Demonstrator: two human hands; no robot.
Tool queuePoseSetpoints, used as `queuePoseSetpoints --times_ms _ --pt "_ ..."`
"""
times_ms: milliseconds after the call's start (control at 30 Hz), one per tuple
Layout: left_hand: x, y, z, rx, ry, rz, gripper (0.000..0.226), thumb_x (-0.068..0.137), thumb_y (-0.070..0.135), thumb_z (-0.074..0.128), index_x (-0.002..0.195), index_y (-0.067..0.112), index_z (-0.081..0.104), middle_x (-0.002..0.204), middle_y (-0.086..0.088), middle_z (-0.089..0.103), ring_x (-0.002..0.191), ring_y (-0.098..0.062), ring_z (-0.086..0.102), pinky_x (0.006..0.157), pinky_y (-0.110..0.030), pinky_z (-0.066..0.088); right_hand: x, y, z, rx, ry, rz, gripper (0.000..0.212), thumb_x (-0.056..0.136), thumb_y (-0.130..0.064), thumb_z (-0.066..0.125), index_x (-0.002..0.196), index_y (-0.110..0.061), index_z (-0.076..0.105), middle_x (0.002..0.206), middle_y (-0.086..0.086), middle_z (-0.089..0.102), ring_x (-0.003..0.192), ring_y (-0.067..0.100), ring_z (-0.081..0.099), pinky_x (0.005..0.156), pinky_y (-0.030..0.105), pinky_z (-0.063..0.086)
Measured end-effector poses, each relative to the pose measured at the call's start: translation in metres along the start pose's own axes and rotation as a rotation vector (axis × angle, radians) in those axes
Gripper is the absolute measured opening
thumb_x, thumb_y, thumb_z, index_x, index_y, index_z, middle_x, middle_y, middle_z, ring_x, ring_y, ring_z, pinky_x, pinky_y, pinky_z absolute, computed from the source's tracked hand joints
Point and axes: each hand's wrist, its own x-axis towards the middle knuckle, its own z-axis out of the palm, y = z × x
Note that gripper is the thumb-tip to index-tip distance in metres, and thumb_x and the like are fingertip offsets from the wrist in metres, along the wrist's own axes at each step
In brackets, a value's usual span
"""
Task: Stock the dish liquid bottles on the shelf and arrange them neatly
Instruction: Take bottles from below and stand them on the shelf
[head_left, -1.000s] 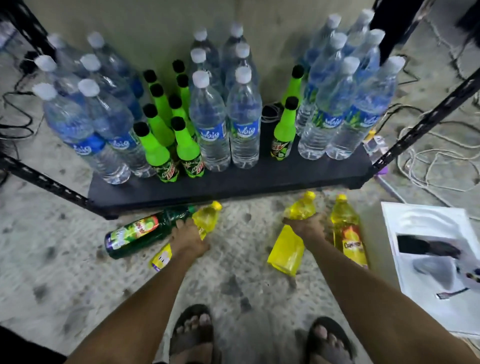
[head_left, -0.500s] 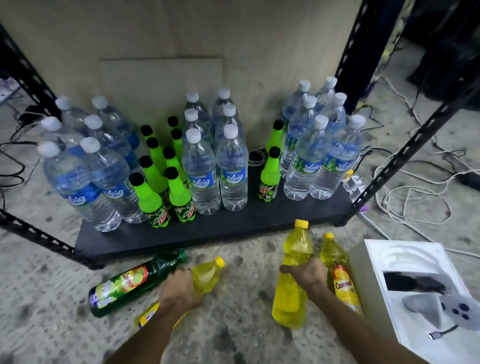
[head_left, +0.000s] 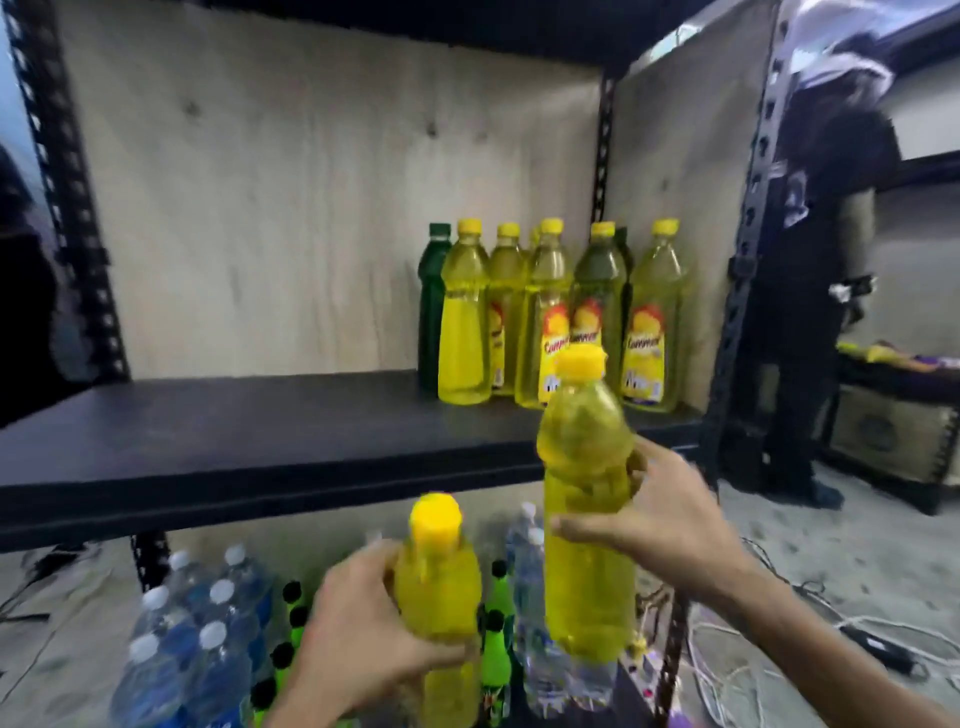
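Yellow everywhere: two dish liquid bottles are up in the air, one in each hand, in front of the dark shelf board (head_left: 260, 441). Right hand (head_left: 670, 525) has its fingers wrapped round the middle of the taller-held bottle (head_left: 587, 519), upright, its yellow cap level with the shelf board's top. Left hand (head_left: 363, 639) is clenched on the lower bottle (head_left: 441, 597), also upright, below the board's front edge. On the board itself, toward its right end against the plywood back, stands a cluster of yellow bottles (head_left: 550, 317) with red-and-yellow labels, packed close together, and one dark green bottle (head_left: 431, 306) at the cluster's left. Left of that, the board is bare. Below the board, water bottles (head_left: 208, 634) and small green bottles (head_left: 496, 649) stand crowded, blurred.
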Motion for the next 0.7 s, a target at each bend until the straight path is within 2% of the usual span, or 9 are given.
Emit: queuePoseSetpoints --times_ms 67,167,233,300,400,500,567,633,700 --pt "0.028 0.038 -0.044 -0.008 0.076 0.074 0.065 0.031 0.062 0.091 0.087 0.034 0.075 0.080 0.020 0.075 0.076 0.005 0.071 0.066 -0.023 0.057 0.034 -0.038 -0.032 0.032 0.085 -0.046 0.071 0.037 -0.058 0.092 0.100 -0.031 0.072 0.089 -0.023 0.077 0.082 -0.007 0.072 0.068 0.015 0.057" --pt "0.088 0.102 -0.107 -0.075 0.160 0.177 0.062 0.034 0.073 0.087 0.087 0.041 0.077 0.078 0.018 0.076 0.077 0.001 0.073 0.068 -0.028 0.059 0.088 -0.074 -0.054 0.087 0.169 -0.042 0.071 0.042 -0.046 0.098 0.104 -0.022 0.072 0.089 -0.008 0.080 0.088 0.009 0.075 0.079 0.034 0.062" --pt "0.133 0.128 -0.137 -0.106 0.236 0.158 0.069 0.027 0.075 0.087 0.085 0.038 0.078 0.078 0.011 0.077 0.079 -0.010 0.075 0.068 -0.033 0.062 0.121 -0.086 -0.050 0.064 0.217 -0.024 0.065 0.047 -0.041 0.099 0.101 -0.020 0.069 0.088 -0.004 0.077 0.087 0.013 0.073 0.072 0.030 0.060" --pt "0.176 0.144 -0.156 -0.080 0.323 0.098 0.078 0.020 0.076 0.087 0.082 0.029 0.079 0.079 0.005 0.077 0.081 -0.017 0.075 0.074 -0.040 0.063 0.151 -0.091 -0.038 0.032 0.246 -0.007 0.061 0.050 -0.039 0.099 0.098 -0.020 0.067 0.088 -0.002 0.074 0.085 0.015 0.071 0.062 0.024 0.055" --pt "0.234 0.147 -0.160 0.061 0.411 0.006 0.085 0.019 0.077 0.083 0.081 0.019 0.075 0.085 -0.001 0.075 0.081 -0.020 0.072 0.071 -0.038 0.061 0.189 -0.089 -0.012 -0.009 0.285 0.044 0.067 0.050 -0.039 0.099 0.101 -0.010 0.067 0.092 0.008 0.073 0.092 0.025 0.070 0.076 0.041 0.061" --pt "0.276 0.131 -0.144 0.177 0.402 -0.071 0.082 0.026 0.072 0.086 0.084 0.017 0.071 0.089 -0.002 0.073 0.078 -0.020 0.067 0.057 -0.029 0.051 0.214 -0.081 0.014 -0.009 0.323 0.095 0.075 0.049 -0.041 0.099 0.107 -0.007 0.065 0.102 0.009 0.071 0.103 0.027 0.066 0.086 0.043 0.059" --pt "0.299 0.113 -0.131 0.177 0.353 -0.116 0.080 0.030 0.065 0.091 0.088 0.014 0.070 0.091 -0.005 0.073 0.080 -0.022 0.069 0.064 -0.032 0.058 0.227 -0.075 0.028 0.004 0.364 0.126 0.063 0.051 -0.042 0.098 0.090 -0.010 0.061 0.089 0.005 0.066 0.100 0.027 0.065 0.078 0.037 0.057" --pt "0.319 0.094 -0.120 0.152 0.328 -0.141 0.078 0.031 0.060 0.094 0.088 0.012 0.070 0.091 -0.006 0.073 0.082 -0.023 0.071 0.073 -0.037 0.062 0.234 -0.070 0.039 0.006 0.402 0.148 0.060 0.052 -0.044 0.097 0.072 -0.015 0.048 0.073 -0.002 0.055 0.095 0.026 0.065 0.070 0.035 0.054" --pt "0.331 0.083 -0.114 0.128 0.310 -0.145 0.077 0.030 0.057 0.095 0.087 0.013 0.070 0.089 -0.006 0.073 0.081 -0.023 0.071 0.074 -0.039 0.063 0.237 -0.064 0.048 -0.021 0.403 0.139 0.063 0.053 -0.046 0.096 0.084 -0.010 0.055 0.084 0.003 0.063 0.097 0.027 0.066 0.075 0.038 0.057"
